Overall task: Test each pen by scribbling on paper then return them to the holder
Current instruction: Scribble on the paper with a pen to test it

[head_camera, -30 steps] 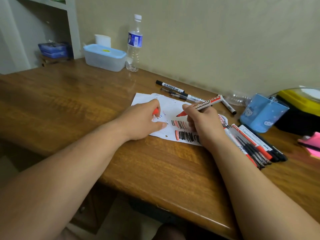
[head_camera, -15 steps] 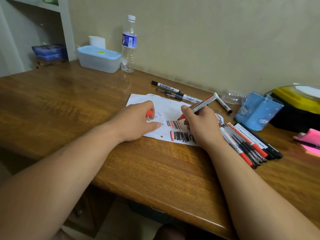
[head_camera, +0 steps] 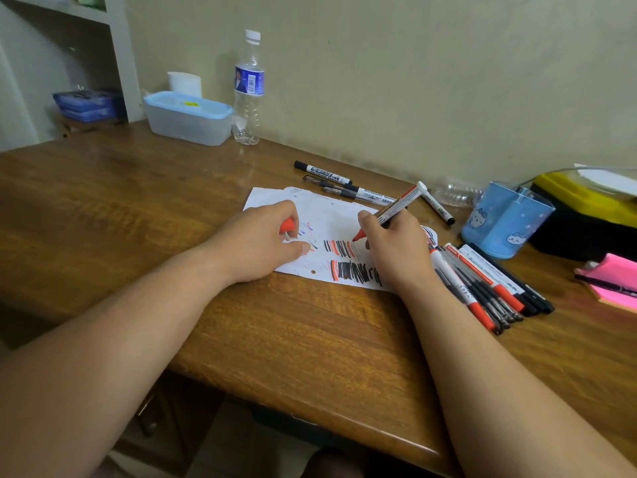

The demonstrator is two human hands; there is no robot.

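Observation:
My right hand [head_camera: 393, 250] grips a red whiteboard marker [head_camera: 396, 208], its red tip touching the white paper [head_camera: 331, 219] at the end of a row of red and black scribbles. My left hand [head_camera: 262, 243] rests on the paper's left part and holds the marker's red cap [head_camera: 286, 225] in curled fingers. A bundle of several pens and markers [head_camera: 489, 288] lies right of the paper. Three more markers and pens [head_camera: 348, 188] lie beyond the paper, another marker [head_camera: 437, 207] next to them. The blue pen holder [head_camera: 503, 222] stands at the right.
A lidded plastic box [head_camera: 188, 117] and a water bottle [head_camera: 248, 88] stand at the back by the wall. A crushed clear bottle [head_camera: 455, 193] lies behind the holder. A yellow and black case [head_camera: 586, 215] and pink sticky notes [head_camera: 613, 281] sit far right. The wooden desk's front edge [head_camera: 310, 405] is near.
The marker's tip has come down from above the paper onto the upper scribble row. My left hand has stayed on the paper with the cap.

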